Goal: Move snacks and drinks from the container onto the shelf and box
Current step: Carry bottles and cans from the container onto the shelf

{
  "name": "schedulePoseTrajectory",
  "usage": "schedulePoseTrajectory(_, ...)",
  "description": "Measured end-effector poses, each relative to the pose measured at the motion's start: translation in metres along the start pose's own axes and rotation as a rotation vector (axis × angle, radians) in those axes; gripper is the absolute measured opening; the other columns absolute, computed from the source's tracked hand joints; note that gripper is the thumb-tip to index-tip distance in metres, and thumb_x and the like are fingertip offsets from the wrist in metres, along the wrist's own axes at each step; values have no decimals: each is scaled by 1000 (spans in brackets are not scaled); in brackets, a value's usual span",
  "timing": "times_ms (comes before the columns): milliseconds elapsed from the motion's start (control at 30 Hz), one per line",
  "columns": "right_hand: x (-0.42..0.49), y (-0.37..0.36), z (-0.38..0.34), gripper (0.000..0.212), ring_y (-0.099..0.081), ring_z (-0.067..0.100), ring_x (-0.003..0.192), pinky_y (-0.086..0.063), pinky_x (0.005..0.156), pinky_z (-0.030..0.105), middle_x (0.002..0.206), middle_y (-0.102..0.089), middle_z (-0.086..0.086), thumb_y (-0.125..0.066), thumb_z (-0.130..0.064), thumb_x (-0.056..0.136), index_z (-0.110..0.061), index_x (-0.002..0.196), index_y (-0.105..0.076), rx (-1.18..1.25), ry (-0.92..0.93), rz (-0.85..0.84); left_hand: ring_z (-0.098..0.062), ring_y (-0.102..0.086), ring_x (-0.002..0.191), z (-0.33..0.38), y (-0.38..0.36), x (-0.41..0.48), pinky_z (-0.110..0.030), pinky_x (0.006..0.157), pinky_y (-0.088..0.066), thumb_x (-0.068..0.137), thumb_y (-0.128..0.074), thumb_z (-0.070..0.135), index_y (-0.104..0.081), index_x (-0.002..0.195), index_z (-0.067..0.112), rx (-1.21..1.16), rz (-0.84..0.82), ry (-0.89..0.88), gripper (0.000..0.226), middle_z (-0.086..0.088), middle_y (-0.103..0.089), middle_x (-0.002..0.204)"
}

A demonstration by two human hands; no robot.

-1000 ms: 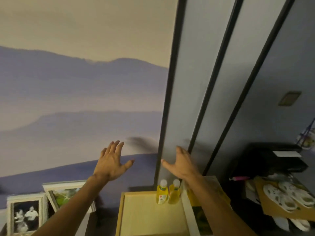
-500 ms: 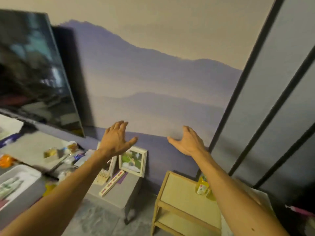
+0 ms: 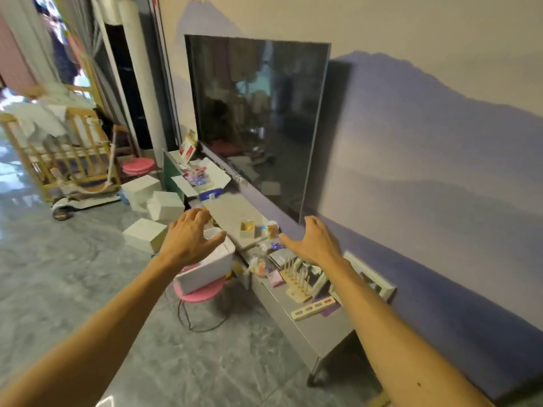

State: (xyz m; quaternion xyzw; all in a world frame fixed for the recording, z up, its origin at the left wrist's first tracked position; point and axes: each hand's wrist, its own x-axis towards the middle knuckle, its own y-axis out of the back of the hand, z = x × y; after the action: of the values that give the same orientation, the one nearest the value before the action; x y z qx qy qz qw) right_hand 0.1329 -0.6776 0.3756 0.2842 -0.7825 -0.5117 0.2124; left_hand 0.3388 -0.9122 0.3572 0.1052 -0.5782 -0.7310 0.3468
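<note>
A white rectangular container (image 3: 205, 270) sits on a pink stool (image 3: 199, 294) beside the grey TV bench (image 3: 308, 321). My left hand (image 3: 188, 240) hovers above the container, fingers spread, holding nothing. My right hand (image 3: 314, 242) is raised over the bench, also open and empty. The container's contents are hidden behind my left hand. The wooden shelf and the yellow bottles are out of view.
A large dark TV (image 3: 258, 118) leans on the wall above the bench. Small packets (image 3: 258, 264), a wooden peg rack (image 3: 296, 282), picture frames (image 3: 370, 282) and a small box (image 3: 247, 229) crowd the bench. White boxes (image 3: 145, 235) lie on the floor, a wooden crib (image 3: 58, 154) stands far left.
The view has swung left from the wooden shelf with yellow bottles to the TV bench and the white container. Both hands stay open and empty, now over the container and bench.
</note>
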Motion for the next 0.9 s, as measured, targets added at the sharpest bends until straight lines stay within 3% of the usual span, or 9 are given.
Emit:
schedulePoseTrajectory(100, 37, -43, -65, 103, -49, 35, 140, -49, 102, 47, 162, -41, 12, -55, -83, 86, -12, 158, -34, 7, 62, -45, -31, -49, 140, -66, 11, 7, -54, 117, -41, 89, -53, 80, -43, 153, 24, 18, 4, 106, 85, -8, -47, 158)
schedulePoseTrajectory(200, 75, -85, -123, 108, -50, 35, 140, -50, 106, 51, 161, -43, 11, -52, -89, 80, -16, 158, -35, 14, 87, -81, -29, -50, 138, -129, 18, 21, -51, 116, -40, 90, -53, 78, -45, 152, 21, 31, 0, 156, 84, -9, -49, 156)
schedulePoseTrajectory(433, 141, -160, -212, 95, -53, 33, 135, -51, 99, 47, 155, -50, 10, -58, -81, 85, -16, 151, -41, 21, 119, -158, -28, -51, 136, -236, 11, 67, -50, 113, -41, 91, -50, 78, -47, 150, 22, 37, -50, 219, 81, -9, -51, 154)
schedulePoseTrajectory(633, 199, -219, -236, 94, -58, 30, 127, -55, 96, 47, 149, -53, 8, -56, -83, 83, -18, 149, -43, 36, 89, -239, -27, -49, 138, -284, -24, 124, -49, 115, -40, 88, -50, 82, -42, 154, 24, 33, -148, 230, 88, -8, -48, 157)
schedulePoseTrajectory(900, 325, -295, -237, 96, -53, 32, 135, -48, 99, 43, 152, -51, 10, -61, -78, 85, -13, 152, -42, 126, -1, -279, -27, -53, 131, -322, -100, 251, -46, 110, -43, 86, -47, 83, -45, 152, 24, 78, -284, 153, 88, -6, -53, 148)
